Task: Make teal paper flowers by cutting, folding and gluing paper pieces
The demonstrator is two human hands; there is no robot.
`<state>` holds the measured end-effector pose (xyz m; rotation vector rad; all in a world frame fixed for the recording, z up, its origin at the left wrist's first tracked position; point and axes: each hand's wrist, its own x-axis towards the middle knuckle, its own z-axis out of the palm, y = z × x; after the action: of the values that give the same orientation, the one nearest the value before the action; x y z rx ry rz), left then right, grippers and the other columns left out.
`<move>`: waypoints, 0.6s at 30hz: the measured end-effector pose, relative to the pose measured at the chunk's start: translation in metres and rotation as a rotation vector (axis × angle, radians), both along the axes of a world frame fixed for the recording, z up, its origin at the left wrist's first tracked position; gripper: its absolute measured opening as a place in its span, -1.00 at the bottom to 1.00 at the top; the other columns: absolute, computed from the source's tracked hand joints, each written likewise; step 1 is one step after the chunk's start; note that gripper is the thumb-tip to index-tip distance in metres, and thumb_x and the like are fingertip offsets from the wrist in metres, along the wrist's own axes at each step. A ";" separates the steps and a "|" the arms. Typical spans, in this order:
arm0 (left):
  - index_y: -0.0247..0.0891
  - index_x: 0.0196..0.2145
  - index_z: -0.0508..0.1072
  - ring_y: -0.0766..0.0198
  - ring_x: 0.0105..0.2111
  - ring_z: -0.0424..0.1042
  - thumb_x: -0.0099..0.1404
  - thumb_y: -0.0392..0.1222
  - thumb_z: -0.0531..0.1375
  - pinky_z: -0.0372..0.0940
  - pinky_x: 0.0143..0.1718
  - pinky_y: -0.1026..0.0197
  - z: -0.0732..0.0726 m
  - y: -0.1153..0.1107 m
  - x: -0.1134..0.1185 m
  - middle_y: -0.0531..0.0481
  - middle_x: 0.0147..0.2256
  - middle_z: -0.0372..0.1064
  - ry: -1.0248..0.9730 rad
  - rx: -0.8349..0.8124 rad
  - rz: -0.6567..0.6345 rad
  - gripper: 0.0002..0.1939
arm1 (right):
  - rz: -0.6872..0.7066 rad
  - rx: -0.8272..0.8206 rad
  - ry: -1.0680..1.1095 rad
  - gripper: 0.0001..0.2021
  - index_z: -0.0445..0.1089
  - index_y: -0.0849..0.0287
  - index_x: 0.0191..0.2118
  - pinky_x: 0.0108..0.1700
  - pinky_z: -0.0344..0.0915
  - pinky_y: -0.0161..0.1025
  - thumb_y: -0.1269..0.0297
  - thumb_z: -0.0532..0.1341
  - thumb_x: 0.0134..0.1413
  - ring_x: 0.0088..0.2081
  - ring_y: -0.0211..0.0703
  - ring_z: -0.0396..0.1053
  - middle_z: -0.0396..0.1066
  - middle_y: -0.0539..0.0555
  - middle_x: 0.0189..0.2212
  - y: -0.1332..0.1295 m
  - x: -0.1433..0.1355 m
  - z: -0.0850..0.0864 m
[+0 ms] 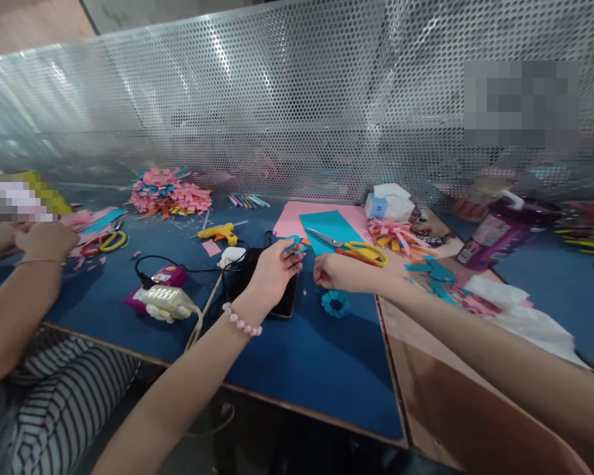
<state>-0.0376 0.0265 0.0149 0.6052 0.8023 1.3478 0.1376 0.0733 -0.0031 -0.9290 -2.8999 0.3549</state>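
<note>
Two bare hands are at work over the blue counter [321, 376], inboard of its front edge and near its right edge. The left hand [274, 270] has its fingers closed on a small curled blue paper piece [293, 243], raised above a black tablet [242, 272]. Fingers of the right hand [340, 272] are bent inward and close together; whether they pinch anything cannot be told. Just below that hand, by the counter's right edge, lies a blue paper flower [336, 304]. Scissors [338, 243] lie beyond the right hand, across a blue sheet [327, 221]. Handling, as judged: the curled piece should be very light and pliable, not slippery, and prone to creasing (a hard squeeze would flatten the curl). Best hold: lightly at one end or edge; for the flower, its underside, clear of the petals.
</note>
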 end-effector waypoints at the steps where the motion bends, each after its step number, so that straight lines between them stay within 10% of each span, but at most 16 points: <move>1: -0.30 -0.44 0.44 0.39 -0.47 0.39 0.10 -0.26 0.24 0.26 -0.34 0.27 0.000 0.000 0.000 0.02 -0.44 0.43 0.002 0.000 0.001 -0.94 | -0.003 -0.009 -0.012 -0.88 0.47 0.25 -0.41 -0.22 0.20 -0.34 0.45 0.17 0.02 -0.30 -0.23 0.31 0.41 0.09 -0.37 0.002 -0.001 0.000; 18: -0.30 -0.44 0.41 0.41 -0.51 0.36 0.11 -0.30 0.25 0.22 -0.36 0.27 0.000 0.007 -0.006 0.07 -0.48 0.42 -0.014 0.002 0.042 -0.94 | -0.160 -0.388 0.114 -0.80 0.43 0.27 -0.24 -0.42 0.25 -0.37 0.25 0.17 0.11 -0.45 -0.30 0.39 0.48 0.06 -0.42 0.008 0.013 0.004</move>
<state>-0.0435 0.0332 0.0150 0.5832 0.8062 1.3897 0.1511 0.0812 0.0011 -1.1367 -2.6779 0.9454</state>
